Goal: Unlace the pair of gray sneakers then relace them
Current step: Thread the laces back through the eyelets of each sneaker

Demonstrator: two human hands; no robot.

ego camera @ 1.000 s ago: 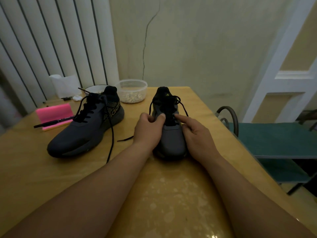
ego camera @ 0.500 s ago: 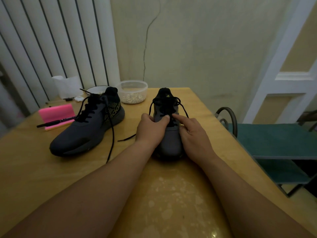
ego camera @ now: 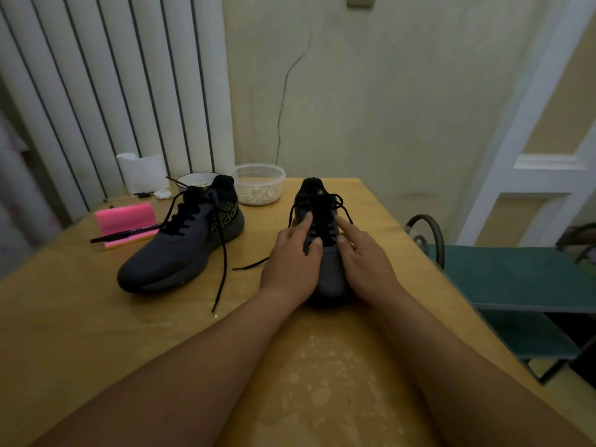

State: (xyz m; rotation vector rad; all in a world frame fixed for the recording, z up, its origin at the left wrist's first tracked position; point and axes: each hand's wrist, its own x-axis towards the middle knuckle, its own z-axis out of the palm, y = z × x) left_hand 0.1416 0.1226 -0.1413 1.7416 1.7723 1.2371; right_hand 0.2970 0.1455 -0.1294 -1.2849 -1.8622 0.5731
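Two gray sneakers (ego camera: 180, 250) (ego camera: 330, 279), two hands (ego camera: 290, 266) (ego camera: 364, 262)

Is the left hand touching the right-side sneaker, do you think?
Touching: the head view shows the left hand lying on the sneaker, no gap between them.

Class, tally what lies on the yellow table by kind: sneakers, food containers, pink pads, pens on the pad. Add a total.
Sneakers: 2 (left sneaker, right sneaker)
Food containers: 2 (white bowl, clear tub)
Pink pad: 1
Pen on the pad: 1
Total: 6
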